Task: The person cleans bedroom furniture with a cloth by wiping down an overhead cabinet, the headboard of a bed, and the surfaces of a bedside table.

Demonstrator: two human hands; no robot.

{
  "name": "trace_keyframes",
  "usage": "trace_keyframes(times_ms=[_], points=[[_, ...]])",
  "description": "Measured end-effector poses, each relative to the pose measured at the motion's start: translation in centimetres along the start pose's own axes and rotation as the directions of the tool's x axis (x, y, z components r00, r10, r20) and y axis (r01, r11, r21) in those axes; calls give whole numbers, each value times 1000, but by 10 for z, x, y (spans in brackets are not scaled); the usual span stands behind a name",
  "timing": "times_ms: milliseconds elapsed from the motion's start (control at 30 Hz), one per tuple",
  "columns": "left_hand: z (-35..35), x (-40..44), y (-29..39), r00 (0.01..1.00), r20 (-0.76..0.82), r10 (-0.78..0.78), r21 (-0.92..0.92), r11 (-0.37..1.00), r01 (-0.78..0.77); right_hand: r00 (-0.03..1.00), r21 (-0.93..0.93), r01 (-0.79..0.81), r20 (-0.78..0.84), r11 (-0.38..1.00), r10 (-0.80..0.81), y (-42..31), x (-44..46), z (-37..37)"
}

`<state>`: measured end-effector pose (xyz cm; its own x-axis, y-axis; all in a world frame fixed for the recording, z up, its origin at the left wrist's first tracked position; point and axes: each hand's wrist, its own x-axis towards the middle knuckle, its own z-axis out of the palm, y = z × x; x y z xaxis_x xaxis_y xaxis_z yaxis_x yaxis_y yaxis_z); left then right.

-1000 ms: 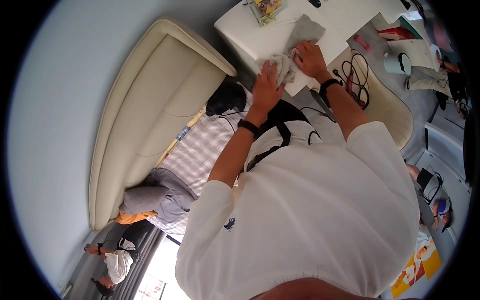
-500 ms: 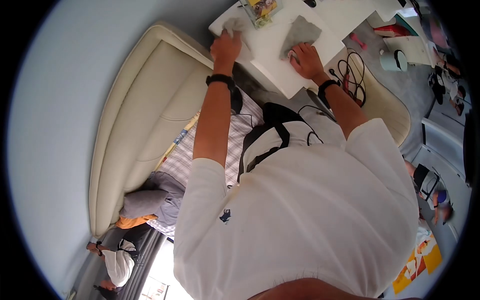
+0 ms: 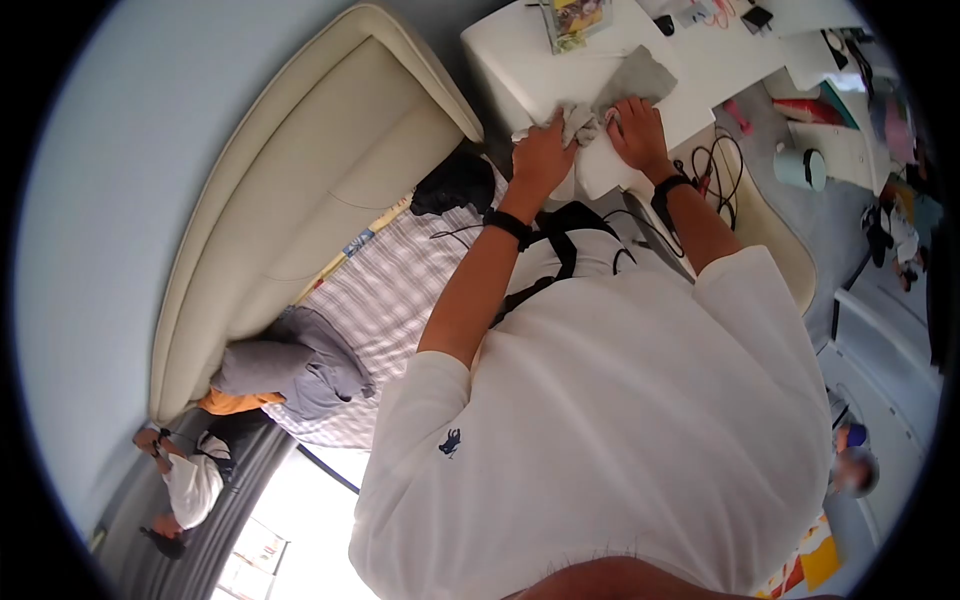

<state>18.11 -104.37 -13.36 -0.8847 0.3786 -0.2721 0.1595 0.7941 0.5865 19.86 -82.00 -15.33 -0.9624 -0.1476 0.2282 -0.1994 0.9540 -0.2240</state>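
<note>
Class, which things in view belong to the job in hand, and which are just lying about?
In the job:
left hand
right hand
crumpled cloth
flat cloth
table

Lying about:
pillow
bucket
pink dumbbell

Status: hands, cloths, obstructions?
Left hand on crumpled grey cloth. Right hand on flat grey cloth. White table beneath. Black cable on beige chair, clear of hands.

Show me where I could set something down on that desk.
Bare patches on the white desk: between the picture stand and the crumpled cloth, and right of the flat grey cloth, towards the chair. Crowded: the near edge, with left fingers on the crumpled cloth and right fingers on the grey one.
</note>
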Motion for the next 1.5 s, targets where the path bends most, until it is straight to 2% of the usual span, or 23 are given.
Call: trace_keyframes(times_ms=[133, 333, 400, 433, 500, 533, 600, 633, 700, 767, 833, 900, 967, 1033, 1100, 1167, 1233, 1300, 1333, 1500], points=[[-8, 7, 5, 997, -62, -56, -14, 998, 55, 999, -16, 28, 26, 999, -28, 2, 0, 1], [-31, 38, -2, 990, -56, -130, 29, 991, 132, 1000, 3, 16, 2, 1000, -16, 5, -1, 6], [-42, 53, -14, 978, -153, -141, 64, 986, 152, 1000, 31, -16, 9, 999, 16, 4, 0, 6], [-48, 62, -21, 979, -153, -137, 66, 987, 148, 1000, 31, -19, 5, 999, 19, 4, 0, 5], [-55, 83, -40, 957, -203, -208, 10, 977, 215, 1000, 64, -1, -12, 998, 2, 5, -1, 4], [-53, 99, -60, 959, -200, -203, 12, 978, 209, 1000, 61, -6, -14, 998, 7, 5, 0, 3], [-43, 124, -102, 927, -361, -102, -187, 982, 36, 1000, 62, -16, -4, 998, 16, 3, -1, 2], [-47, 126, -104, 928, -359, -99, -187, 982, 33, 1000, 60, -19, -5, 998, 19, 2, -1, 1], [-54, 134, -104, 917, -386, -101, -345, 938, -42, 999, 42, -36, 11, 998, 36, 3, 0, 2], [-44, 131, -106, 904, -414, -105, -345, 937, -50, 1000, 42, -25, 5, 999, 25, 4, 0, 1], [-28, 128, -113, 884, -367, -291, -490, 868, 82, 1000, 52, 2, 2, 999, -2, 3, 0, 3], [-25, 107, -107, 916, -234, -325, -523, 837, 163, 1000, 66, -6, 8, 998, 5, 3, 1, 1], [-32, 76, -80, 924, -190, -331, -497, 844, 200, 1000, 74, 7, 21, 997, -9, 4, 3, 2], [-34, 50, -63, 945, -159, -285, -533, 831, 161, 998, 95, -24, 53, 995, 19, 4, 3, 2], [-21, 34, -59, 964, -158, -212, -495, 862, 108, 999, 102, 6, 43, 995, -10, 7, 4, 6], [-13, 16, -47, 983, -182, -16, -373, 926, -54, 998, 117, 27, 54, 993, -34, 11, -3, 7], [-3, -5, -27, 985, -170, 23, -295, 953, -73, 996, 84, 28, 77, 996, -34, 16, 0, 12], [8, -11, -12, 982, -188, -30, -278, 960, -24, 994, 109, 44, 99, 993, -55, 17, -1, 12], [10, -8, -5, 985, -126, -114, -275, 959, 75, 994, 82, 39, 100, 996, -47, 18, 1, 13], [-7, 7, 12, 979, -96, -180, -176, 971, 162, 996, 54, 28, 86, 998, -33, 11, 2, 9]])
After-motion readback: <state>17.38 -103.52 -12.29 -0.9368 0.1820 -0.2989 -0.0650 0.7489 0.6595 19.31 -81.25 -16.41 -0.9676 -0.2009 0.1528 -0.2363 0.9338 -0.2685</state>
